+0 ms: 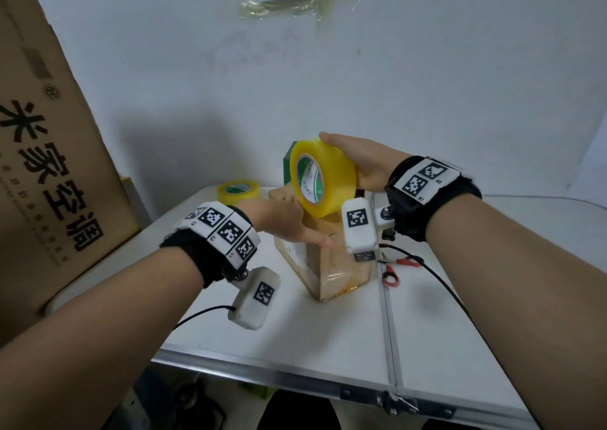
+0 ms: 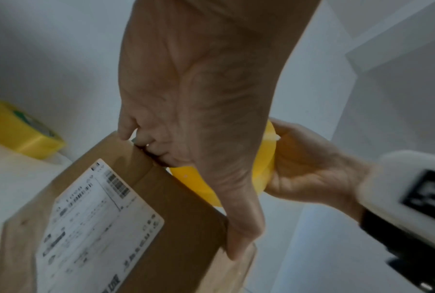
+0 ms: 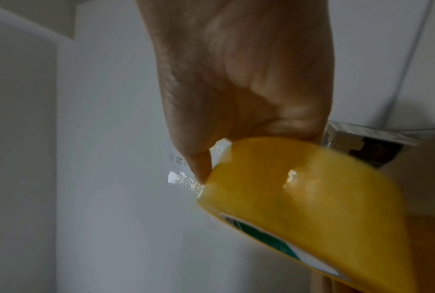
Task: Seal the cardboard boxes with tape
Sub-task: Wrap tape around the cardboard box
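two tape rolls (image 1: 323, 178) (image 1: 238, 192), two cardboard boxes (image 1: 331, 265) (image 1: 49, 153)

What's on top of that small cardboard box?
The left hand rests on the box top, thumb along its near edge. The right hand holds a yellow tape roll just above it. Whether the roll touches the box is hidden.

Small brown cardboard box (image 1: 331, 265) upright on table; yellow tape roll (image 1: 323, 178) above.
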Action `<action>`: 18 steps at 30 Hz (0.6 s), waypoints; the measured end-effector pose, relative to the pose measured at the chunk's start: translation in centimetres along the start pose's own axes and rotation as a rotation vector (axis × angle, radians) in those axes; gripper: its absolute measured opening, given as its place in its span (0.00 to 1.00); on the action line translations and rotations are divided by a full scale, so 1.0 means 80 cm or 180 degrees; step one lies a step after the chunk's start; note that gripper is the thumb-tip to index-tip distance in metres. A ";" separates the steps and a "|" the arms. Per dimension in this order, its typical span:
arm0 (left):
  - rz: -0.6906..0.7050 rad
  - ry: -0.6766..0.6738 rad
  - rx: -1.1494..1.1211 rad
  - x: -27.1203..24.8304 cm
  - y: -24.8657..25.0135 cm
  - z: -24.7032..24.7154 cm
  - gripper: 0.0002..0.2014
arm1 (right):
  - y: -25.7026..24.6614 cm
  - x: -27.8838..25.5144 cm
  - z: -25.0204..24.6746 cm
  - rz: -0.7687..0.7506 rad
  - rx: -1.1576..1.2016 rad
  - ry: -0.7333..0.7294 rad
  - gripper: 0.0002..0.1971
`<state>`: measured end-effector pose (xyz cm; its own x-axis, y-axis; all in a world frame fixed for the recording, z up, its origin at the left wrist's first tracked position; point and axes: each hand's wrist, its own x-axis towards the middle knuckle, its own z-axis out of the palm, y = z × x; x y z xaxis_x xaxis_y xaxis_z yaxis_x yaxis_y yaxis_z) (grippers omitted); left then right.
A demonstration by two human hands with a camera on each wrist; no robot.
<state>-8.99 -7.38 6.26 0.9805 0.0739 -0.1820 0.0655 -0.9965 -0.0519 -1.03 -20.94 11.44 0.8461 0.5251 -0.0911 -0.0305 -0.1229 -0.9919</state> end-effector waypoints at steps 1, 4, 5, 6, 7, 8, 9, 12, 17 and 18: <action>0.0040 0.0033 -0.0074 0.001 -0.005 0.000 0.57 | 0.003 -0.004 0.001 -0.0016 0.0069 -0.0014 0.29; 0.0081 0.0073 -0.0285 0.001 -0.017 0.000 0.45 | 0.010 -0.008 0.007 -0.0146 0.0248 -0.0024 0.27; 0.0072 0.0151 -0.0300 0.000 -0.017 0.000 0.38 | 0.011 -0.010 0.009 -0.0206 0.0292 0.0008 0.25; 0.0079 0.0243 -0.0272 0.001 -0.018 0.000 0.34 | 0.013 -0.009 0.011 -0.0273 0.0336 0.0030 0.24; 0.0096 0.0298 -0.0230 0.001 -0.018 0.000 0.32 | 0.015 -0.009 0.014 -0.0331 0.0358 0.0024 0.22; 0.0119 0.0307 -0.0209 0.001 -0.018 0.003 0.34 | 0.017 -0.009 0.016 -0.0381 0.0359 -0.0013 0.22; 0.0149 0.0290 -0.0198 0.000 -0.017 0.006 0.36 | 0.018 -0.010 0.019 -0.0394 0.0316 -0.0074 0.22; 0.0182 0.0310 -0.0059 0.006 -0.017 0.012 0.38 | 0.019 -0.013 0.024 -0.0433 0.0194 -0.0108 0.25; 0.0315 0.0447 0.0027 0.009 -0.015 0.007 0.33 | 0.016 -0.023 0.024 -0.0455 0.0161 0.0233 0.28; 0.0341 0.0465 0.0013 0.010 -0.017 0.008 0.32 | 0.014 -0.028 0.023 -0.0467 0.0196 0.0265 0.28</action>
<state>-8.39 -5.97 5.59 0.9983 -0.0395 -0.0422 -0.0413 -0.9982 -0.0440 -3.92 -20.68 10.36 0.8849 0.4618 0.0602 0.0662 0.0032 -0.9978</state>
